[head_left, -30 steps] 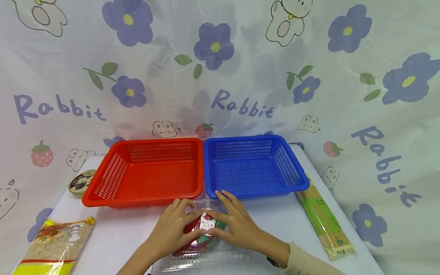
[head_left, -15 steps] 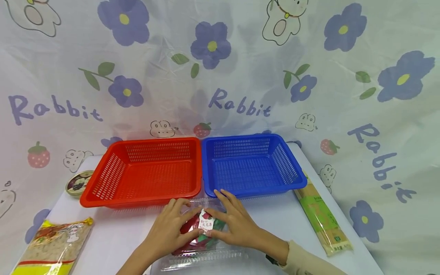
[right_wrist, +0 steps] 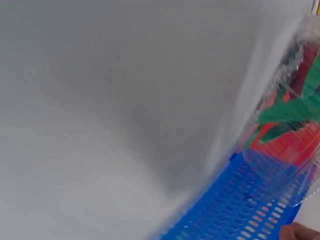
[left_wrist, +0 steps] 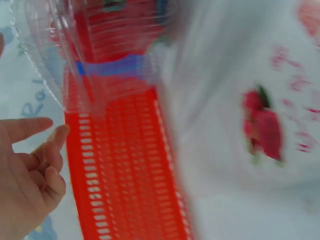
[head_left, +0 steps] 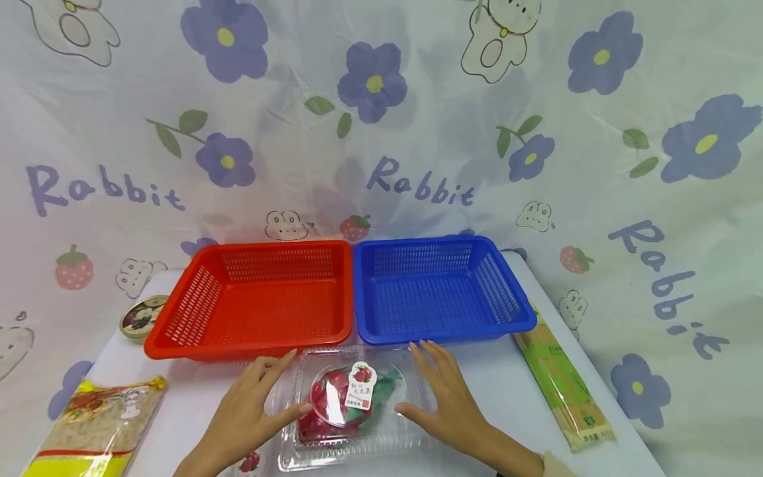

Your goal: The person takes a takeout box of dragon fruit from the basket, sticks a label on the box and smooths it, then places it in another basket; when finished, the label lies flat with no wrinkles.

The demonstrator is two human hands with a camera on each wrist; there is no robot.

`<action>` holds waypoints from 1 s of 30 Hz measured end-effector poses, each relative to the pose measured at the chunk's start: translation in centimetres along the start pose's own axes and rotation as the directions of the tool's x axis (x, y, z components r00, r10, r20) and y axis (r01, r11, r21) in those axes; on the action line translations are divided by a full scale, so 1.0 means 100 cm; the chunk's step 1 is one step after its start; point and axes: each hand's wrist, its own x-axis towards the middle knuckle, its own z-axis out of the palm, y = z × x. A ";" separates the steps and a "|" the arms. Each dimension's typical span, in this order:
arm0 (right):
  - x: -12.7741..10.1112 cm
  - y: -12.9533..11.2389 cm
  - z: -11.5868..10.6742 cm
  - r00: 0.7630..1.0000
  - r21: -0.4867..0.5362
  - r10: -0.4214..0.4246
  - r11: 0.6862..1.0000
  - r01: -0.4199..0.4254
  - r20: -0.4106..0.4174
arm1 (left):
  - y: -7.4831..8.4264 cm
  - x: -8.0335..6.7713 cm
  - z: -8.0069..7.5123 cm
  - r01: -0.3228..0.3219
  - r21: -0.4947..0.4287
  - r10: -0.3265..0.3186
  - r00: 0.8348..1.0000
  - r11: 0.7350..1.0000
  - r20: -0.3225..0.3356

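A clear plastic clamshell box (head_left: 390, 434) with red and green contents, apparently dragon fruit, sits before the baskets in the head view. On its lid lies a white sticker (head_left: 360, 391) with a printed dragon fruit and red writing. My left hand (head_left: 243, 411) is at the box's left side, fingers spread and holding nothing. At the right side, my right hand (head_left: 448, 405) is likewise spread, its thumb over the box's edge. Contact between hands and box cannot be told. In the right wrist view only a bit of the right hand (right_wrist: 300, 232) shows.
Behind the box stand a red basket (head_left: 274, 311) and a blue basket (head_left: 423, 298). A yellow-edged food packet (head_left: 98, 424) lies left, a noodle-like packet (head_left: 563, 377) right, a round tin (head_left: 140, 317) at far left. A white printed sheet (left_wrist: 260, 120) is near the left wrist.
Both hands have drawn apart from the sticker, the left one leftward and the right one rightward. The sticker, earlier pressed by the fingertips, now lies uncovered on the lid.
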 end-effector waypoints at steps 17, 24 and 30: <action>-0.029 0.004 -0.004 0.853 0.217 0.228 0.907 -0.362 0.469 | -0.011 -0.022 0.013 0.110 -0.193 -0.024 0.915 0.975 0.402; -0.028 0.005 0.000 0.854 0.193 0.202 0.925 -0.327 0.480 | -0.005 -0.022 0.021 0.223 -0.204 -0.103 0.875 0.953 0.473; -0.029 0.007 0.006 0.849 0.272 0.183 0.896 -0.352 0.495 | 0.000 -0.021 0.026 0.262 -0.197 -0.142 0.869 0.945 0.475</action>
